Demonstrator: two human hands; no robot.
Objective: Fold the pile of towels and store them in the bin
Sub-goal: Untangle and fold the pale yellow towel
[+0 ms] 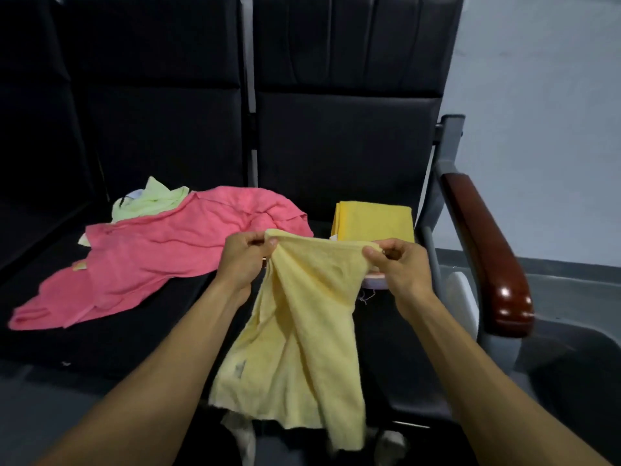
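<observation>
A pale yellow towel [295,334] hangs in front of me over the black seat. My left hand [243,258] pinches its top edge at the left, and my right hand [400,267] pinches the same edge at the right. A crumpled pink towel [151,253] is spread over the seat to the left, with a light green towel [148,201] partly under its far end. A folded deeper-yellow towel [373,220] lies on the right seat behind my hands, on top of a pink-and-white folded piece [374,282] that is mostly hidden. No bin is visible.
Black padded bench seats [339,156] with tall backrests fill the view. A dark red wooden armrest [487,253] on a grey metal frame stands at the right. Beyond it are a grey floor and a pale wall [544,95].
</observation>
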